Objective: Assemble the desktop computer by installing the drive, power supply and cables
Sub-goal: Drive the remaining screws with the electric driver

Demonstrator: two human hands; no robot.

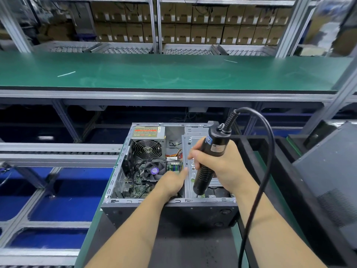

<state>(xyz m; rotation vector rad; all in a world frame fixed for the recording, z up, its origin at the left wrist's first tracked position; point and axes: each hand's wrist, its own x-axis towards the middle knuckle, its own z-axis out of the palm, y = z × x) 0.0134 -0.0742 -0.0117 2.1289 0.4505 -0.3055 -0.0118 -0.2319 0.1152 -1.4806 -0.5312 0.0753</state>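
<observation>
Left hand [172, 182], lower centre: forefinger out, touching drive cage [188, 151] | right hand [218, 167] wrapped round electric screwdriver [209, 161] | computer case [170, 207] open, centre | risk: tilted bit may slip off screw.

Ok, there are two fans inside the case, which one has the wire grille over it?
The power supply fan, farther from the person, under the labelled top; the CPU cooler fan nearer the left hand has bare blades.
</observation>
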